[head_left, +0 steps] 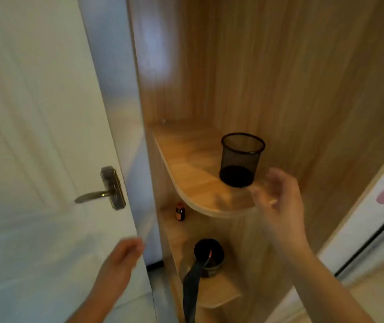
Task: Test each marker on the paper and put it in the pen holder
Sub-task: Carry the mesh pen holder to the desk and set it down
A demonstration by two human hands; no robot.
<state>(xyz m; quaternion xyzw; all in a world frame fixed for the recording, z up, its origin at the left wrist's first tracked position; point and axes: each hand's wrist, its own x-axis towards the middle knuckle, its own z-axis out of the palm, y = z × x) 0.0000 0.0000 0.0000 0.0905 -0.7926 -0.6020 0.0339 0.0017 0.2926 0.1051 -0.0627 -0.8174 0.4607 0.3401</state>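
Note:
A black mesh pen holder (241,159) stands upright on a rounded wooden shelf (193,183); nothing shows inside it. My right hand (279,201) hovers just right of and below the holder, fingers loosely spread, blurred, holding nothing. My left hand (121,259) hangs lower left beside the door edge, fingers loosely curled and empty. No marker or paper is in view.
A white door (35,136) with a metal lever handle (102,192) stands at the left. On lower shelves sit a small dark bottle (180,212) and a dark round container (209,255) with a grey strap hanging from it. Wooden panels enclose the shelves.

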